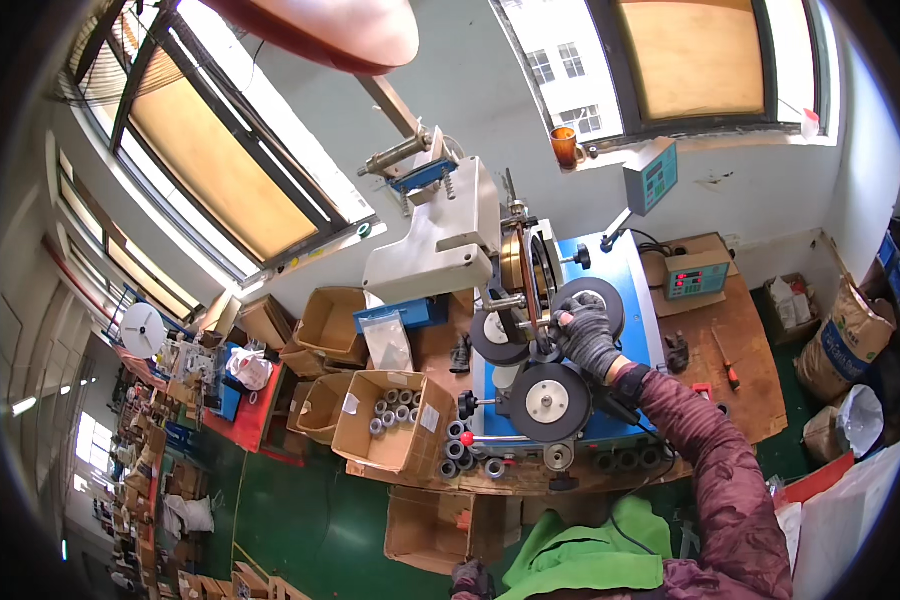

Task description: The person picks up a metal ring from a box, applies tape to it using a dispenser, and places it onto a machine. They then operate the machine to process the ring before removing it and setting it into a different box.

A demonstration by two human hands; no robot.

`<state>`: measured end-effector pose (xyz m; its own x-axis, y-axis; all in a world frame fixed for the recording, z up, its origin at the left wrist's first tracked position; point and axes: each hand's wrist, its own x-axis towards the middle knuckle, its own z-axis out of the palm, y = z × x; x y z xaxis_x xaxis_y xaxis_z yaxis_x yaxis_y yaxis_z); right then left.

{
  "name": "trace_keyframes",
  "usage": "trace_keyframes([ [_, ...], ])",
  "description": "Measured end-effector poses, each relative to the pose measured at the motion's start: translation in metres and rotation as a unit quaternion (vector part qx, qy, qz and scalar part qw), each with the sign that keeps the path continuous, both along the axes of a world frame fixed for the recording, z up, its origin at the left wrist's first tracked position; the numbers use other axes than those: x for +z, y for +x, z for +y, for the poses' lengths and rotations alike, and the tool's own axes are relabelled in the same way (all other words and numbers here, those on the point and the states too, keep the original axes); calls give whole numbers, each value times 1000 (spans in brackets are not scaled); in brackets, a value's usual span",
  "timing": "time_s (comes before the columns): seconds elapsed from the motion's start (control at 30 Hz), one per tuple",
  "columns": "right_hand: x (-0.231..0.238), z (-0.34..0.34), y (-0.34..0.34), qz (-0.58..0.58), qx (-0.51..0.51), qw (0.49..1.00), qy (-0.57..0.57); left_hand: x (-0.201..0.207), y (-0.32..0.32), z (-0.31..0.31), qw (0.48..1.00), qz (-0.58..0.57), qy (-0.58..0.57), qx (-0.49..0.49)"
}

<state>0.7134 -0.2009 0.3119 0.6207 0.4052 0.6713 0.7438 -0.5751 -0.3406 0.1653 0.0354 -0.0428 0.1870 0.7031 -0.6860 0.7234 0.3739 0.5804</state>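
Observation:
My right hand [588, 340], in a dark grey glove, reaches into the middle of a winding machine [625, 400] with a blue base. Its fingers are curled among the black rollers, close to a copper-coloured ring [530, 290]; what they hold is hidden. One black roller [550, 402] sits just in front of the hand, another [495, 335] to its left. Low in view, my gloved left hand [467, 573] hangs beside a cardboard box [428, 530] under the bench, its fingers mostly hidden. Several grey rings [457, 450] lie on the bench near the machine's left side.
An open cardboard box [380, 445] with more grey rings stands on the bench's left end. On the right are a control box [697, 280] with a lit display and a screwdriver [727, 362]. The machine's pale head [445, 235] overhangs the rollers. Sacks [845, 335] stand at far right.

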Motion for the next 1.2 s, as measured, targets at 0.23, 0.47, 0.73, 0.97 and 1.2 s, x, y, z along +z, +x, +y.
trace_keyframes([
  [0.23,5,10,-3,16,14,1000,-19,-10,5,15,998,59,14,-29],
  [0.47,3,4,0,26,-5,999,-36,0,18,5,998,42,7,-42],
  [0.73,4,2,-2,-9,10,1000,12,-17,10,-9,998,-29,-42,23],
  [0.97,-13,-21,14,250,127,935,218,10,23,-8,932,-283,-203,103],
  [1.2,19,-46,-149,538,431,722,59,208,111,-48,885,-455,-86,-41],
])
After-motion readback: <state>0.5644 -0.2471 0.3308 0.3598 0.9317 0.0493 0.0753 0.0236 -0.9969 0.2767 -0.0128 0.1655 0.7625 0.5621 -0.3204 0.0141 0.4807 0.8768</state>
